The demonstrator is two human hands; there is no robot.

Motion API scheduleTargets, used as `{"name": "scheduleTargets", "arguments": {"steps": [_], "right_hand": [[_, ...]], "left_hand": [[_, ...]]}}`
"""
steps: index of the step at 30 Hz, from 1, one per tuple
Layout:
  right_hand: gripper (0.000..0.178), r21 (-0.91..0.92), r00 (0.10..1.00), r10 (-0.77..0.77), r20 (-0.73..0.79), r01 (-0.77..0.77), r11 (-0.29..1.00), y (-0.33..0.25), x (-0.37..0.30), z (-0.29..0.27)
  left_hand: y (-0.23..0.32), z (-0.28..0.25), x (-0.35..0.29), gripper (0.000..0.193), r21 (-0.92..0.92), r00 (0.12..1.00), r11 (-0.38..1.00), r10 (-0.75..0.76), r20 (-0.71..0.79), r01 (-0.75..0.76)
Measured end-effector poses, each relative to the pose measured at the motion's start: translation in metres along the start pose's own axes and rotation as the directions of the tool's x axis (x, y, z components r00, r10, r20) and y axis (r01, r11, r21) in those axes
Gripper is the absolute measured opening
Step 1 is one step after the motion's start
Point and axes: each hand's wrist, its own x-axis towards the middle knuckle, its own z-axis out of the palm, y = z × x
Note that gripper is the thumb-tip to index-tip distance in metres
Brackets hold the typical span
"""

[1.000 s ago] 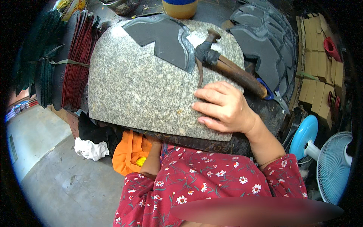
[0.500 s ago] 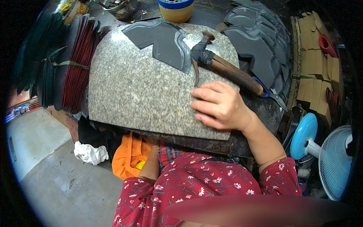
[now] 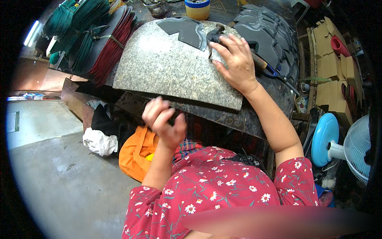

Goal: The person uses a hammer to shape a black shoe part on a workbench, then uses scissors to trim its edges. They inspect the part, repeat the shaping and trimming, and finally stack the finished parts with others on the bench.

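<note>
My right hand (image 3: 236,63) is over the hammer (image 3: 215,35) at the right of a speckled grey stone slab (image 3: 175,67). Its fingers are stretched and apart, hiding much of the handle; whether they touch it I cannot tell. Beside the hammer head, at the slab's far edge, lies a dark grey cut-out sheet piece (image 3: 185,31) with a notch. My left hand (image 3: 167,125) is raised in front of the slab's near edge, fingers bent and smeared by motion. Nothing can be made out in it.
Stacked dark cut pieces (image 3: 270,44) and blue-handled scissors (image 3: 274,71) lie right of the slab. Tied red and green bundles (image 3: 111,51) stand left. A tub (image 3: 197,10) sits behind. Cardboard pieces (image 3: 326,59) and a fan (image 3: 358,147) are at right, an orange bag (image 3: 133,155) below.
My left hand has come up from beside the orange bag to the slab's near edge. My right hand has moved away from me, from the slab onto the hammer area. The view has shifted.
</note>
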Motion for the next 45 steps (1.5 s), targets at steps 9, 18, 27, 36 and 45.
{"name": "scheduleTargets", "arguments": {"steps": [9,18,27,36,45], "right_hand": [[0.038,0.025,0.999,0.005,0.045,-0.007,1.000,0.011,0.000,0.030],[0.038,-0.025,0.998,0.066,0.003,-0.066,0.998,0.022,0.001,0.042],[0.041,0.004,0.994,-0.066,-0.082,0.066,0.998,0.027,0.007,0.033],[0.042,0.115,0.971,-0.138,0.197,0.117,0.986,0.007,-0.049,-0.004],[0.031,0.325,0.993,-0.074,0.091,0.041,0.945,0.019,-0.076,-0.047]], "left_hand": [[-0.092,0.139,0.103,0.054,0.300,0.913,0.954,-0.109,0.394,-0.016],[-0.077,0.118,0.079,0.051,0.445,0.826,0.893,-0.206,0.525,-0.060],[-0.007,0.069,0.040,0.052,0.370,0.840,0.927,-0.148,0.522,-0.066],[0.035,0.061,0.026,0.082,0.262,0.798,0.948,-0.016,0.602,-0.179],[0.035,0.066,0.030,0.078,0.287,0.810,0.940,-0.023,0.587,-0.182]]}}
